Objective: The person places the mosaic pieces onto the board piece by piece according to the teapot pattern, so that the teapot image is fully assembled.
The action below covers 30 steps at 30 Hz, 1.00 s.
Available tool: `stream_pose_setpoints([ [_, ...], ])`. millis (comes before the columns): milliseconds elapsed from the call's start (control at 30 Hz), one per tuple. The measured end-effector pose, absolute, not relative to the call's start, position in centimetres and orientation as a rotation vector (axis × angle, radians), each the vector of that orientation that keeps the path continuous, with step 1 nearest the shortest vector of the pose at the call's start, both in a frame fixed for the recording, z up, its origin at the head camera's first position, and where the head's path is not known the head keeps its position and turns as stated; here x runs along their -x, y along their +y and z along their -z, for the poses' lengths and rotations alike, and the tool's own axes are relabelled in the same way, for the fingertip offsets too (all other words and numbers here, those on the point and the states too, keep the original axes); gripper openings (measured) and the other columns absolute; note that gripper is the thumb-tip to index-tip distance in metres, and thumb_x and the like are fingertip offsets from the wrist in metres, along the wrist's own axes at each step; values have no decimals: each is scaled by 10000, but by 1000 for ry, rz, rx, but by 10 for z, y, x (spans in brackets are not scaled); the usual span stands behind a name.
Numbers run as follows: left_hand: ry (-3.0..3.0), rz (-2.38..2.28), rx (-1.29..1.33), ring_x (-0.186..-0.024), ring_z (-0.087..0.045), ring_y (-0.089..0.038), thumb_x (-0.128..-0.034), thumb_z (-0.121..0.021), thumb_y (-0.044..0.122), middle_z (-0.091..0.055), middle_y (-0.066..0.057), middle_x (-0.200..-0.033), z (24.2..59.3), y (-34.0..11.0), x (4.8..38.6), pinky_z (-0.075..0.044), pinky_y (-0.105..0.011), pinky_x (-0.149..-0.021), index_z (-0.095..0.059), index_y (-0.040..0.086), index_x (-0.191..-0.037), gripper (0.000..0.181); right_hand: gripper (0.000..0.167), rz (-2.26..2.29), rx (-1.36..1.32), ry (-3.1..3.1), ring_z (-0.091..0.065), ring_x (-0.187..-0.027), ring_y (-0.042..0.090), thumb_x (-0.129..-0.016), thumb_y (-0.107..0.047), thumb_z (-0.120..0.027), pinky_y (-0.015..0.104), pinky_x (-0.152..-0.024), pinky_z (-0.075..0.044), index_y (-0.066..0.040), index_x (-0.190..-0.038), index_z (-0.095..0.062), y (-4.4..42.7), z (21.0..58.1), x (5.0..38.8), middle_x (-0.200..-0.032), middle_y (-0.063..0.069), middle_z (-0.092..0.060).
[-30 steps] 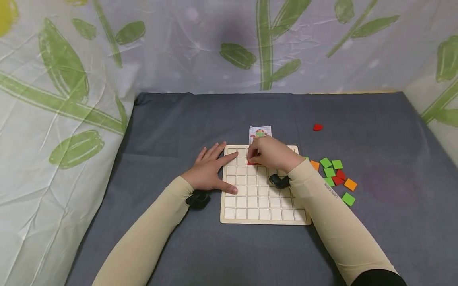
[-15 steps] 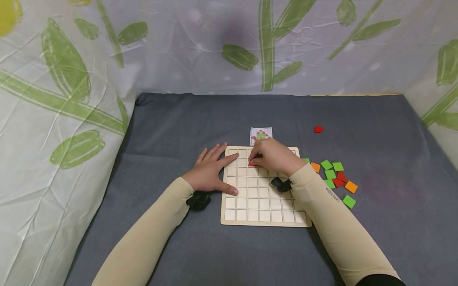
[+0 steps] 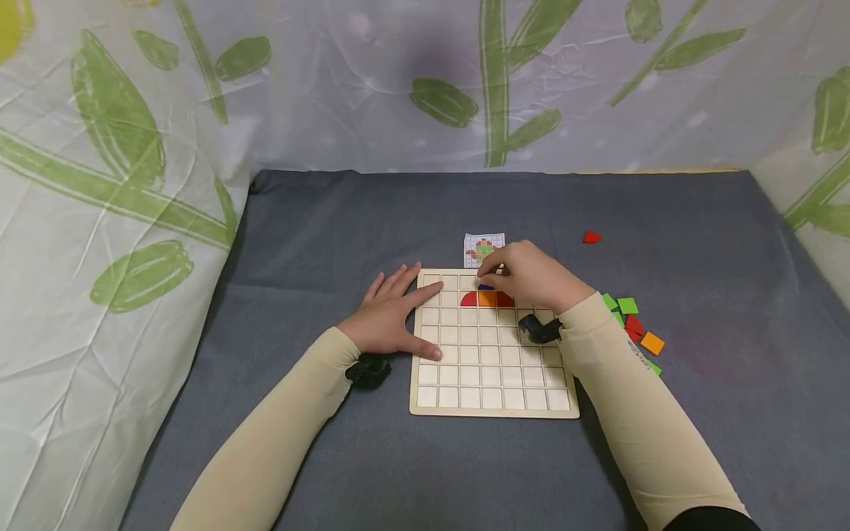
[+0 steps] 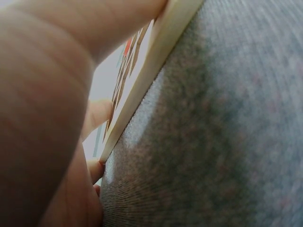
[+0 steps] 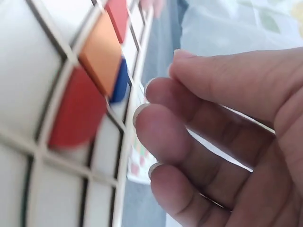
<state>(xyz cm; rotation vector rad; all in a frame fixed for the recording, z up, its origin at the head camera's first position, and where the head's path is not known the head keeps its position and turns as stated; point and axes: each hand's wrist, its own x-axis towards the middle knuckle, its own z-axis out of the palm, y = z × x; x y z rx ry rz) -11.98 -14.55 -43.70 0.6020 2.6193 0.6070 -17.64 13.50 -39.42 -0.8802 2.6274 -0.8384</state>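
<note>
A wooden grid board [image 3: 468,376] lies on the dark cloth. My left hand [image 3: 385,317] rests on its left edge, fingers spread and thumb on the grid. In an upper row a red piece [image 3: 468,299] with a rounded corner, an orange square [image 3: 488,298] and another red piece [image 3: 505,300] sit side by side. Just above the orange square is a blue piece [image 5: 120,82], partly hidden. Over the board's top edge hovers my right hand [image 3: 527,276]; in the right wrist view its loosely bent fingers hold nothing and stand apart from the pieces.
Behind the board lies a small printed pattern card [image 3: 484,247]. To the right are loose green squares [image 3: 627,305], red pieces [image 3: 634,327] and an orange square [image 3: 653,343], partly behind the right sleeve. A lone red piece [image 3: 592,237] lies farther back.
My right hand has lifted off the left red piece and moved right and back, uncovering the coloured row and the blue piece. The left hand stays in place.
</note>
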Motion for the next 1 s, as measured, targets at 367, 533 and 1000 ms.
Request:
stream_pose_setpoints([
  [367, 2611, -622, -642, -1639, 60, -283, -747, -841, 720, 45, -40, -1779, 438, -146, 119, 90, -559, -1288, -252, 354, -1685, 1166, 177, 785, 655, 2671, -686, -919, 230, -1031, -134, -687, 406, -793, -571, -77, -1145, -810, 173, 387, 175, -1128, 94, -770],
  [533, 2610, -630, -637, -1639, 58, -289, -755, -846, 704, 41, -46, -1779, 437, -148, 118, 91, -560, -1288, -255, 346, -1686, 1159, 190, 732, 590, 2683, -660, -907, 239, -1032, -144, -688, 400, -766, -569, -78, -1170, -800, 189, 388, 168, -1131, 106, -762],
  [1000, 2608, -612, -619, -1638, 73, -272, -753, -841, 715, 40, -34, -1780, 436, -148, 117, 94, -559, -1287, -247, 361, -1686, 1161, 262, 628, 482, 2662, -622, -832, 227, -961, -99, -772, 359, -679, -535, 1, -1203, -756, 222, 390, 153, -1138, 170, -736],
])
